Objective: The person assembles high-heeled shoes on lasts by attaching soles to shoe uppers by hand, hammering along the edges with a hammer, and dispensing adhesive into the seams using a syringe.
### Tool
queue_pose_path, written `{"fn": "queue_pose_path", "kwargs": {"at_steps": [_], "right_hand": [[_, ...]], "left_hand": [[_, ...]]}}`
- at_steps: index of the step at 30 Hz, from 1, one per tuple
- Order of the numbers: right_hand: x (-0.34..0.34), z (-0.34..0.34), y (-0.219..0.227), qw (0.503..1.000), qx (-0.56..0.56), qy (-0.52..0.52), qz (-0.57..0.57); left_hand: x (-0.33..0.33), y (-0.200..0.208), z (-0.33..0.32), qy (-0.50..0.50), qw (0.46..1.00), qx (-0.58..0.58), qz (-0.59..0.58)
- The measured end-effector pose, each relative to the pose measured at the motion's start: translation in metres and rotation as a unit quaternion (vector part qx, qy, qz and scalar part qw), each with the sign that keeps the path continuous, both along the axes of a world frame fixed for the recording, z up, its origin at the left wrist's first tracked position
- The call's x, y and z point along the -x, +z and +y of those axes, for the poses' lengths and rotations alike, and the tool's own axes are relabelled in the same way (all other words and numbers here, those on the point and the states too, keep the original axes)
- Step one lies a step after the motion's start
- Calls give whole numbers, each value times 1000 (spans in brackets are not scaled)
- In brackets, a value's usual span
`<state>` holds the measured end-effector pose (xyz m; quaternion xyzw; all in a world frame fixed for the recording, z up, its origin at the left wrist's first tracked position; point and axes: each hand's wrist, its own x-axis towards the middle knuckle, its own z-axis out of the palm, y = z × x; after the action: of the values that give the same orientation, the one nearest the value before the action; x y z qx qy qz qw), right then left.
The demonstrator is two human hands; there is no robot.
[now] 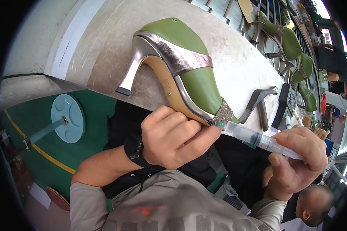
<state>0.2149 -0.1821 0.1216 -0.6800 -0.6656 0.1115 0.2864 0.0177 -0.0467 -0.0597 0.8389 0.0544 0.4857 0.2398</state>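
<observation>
A green high-heeled shoe (198, 84) with a metallic pinkish strap and a silver heel lies on its side over the pale worktop. My left hand (177, 136) is closed around its sole near the toe, fingers curled over the tan underside. In my right hand (297, 154) is a clear plastic syringe (250, 136), gripped along its barrel and plunger end. The syringe's tip, with a greenish fitting, meets the shoe beside the glittery band (223, 112) at the toe. My left thumb and index finger are right by that tip, so the exact contact point is hidden.
A hammer (256, 102) lies on the worktop (115, 50) beyond the syringe, near a dark block (283, 102). More green heeled shoes (289, 43) stand along a roller conveyor at the far right. A blue round stool (68, 117) is at left; another person (312, 204) sits at right.
</observation>
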Motion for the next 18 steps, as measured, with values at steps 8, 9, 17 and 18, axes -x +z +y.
{"fn": "queue_pose_path", "kwargs": {"at_steps": [8,9,17,18], "right_hand": [[3,8,0,1000,6,16,-3],[4,8,-1,1000,6,17,-3],[25,10,-9,995,-15,-98,-20],[25,11,-9,995,-15,-99,-20]], "left_hand": [[-2,-5,0,3,1000,-5,-15],[-2,-5,0,3,1000,-5,-15],[5,-3,1,-36,999,-3,26],[5,-4,1,-37,999,-3,26]]}}
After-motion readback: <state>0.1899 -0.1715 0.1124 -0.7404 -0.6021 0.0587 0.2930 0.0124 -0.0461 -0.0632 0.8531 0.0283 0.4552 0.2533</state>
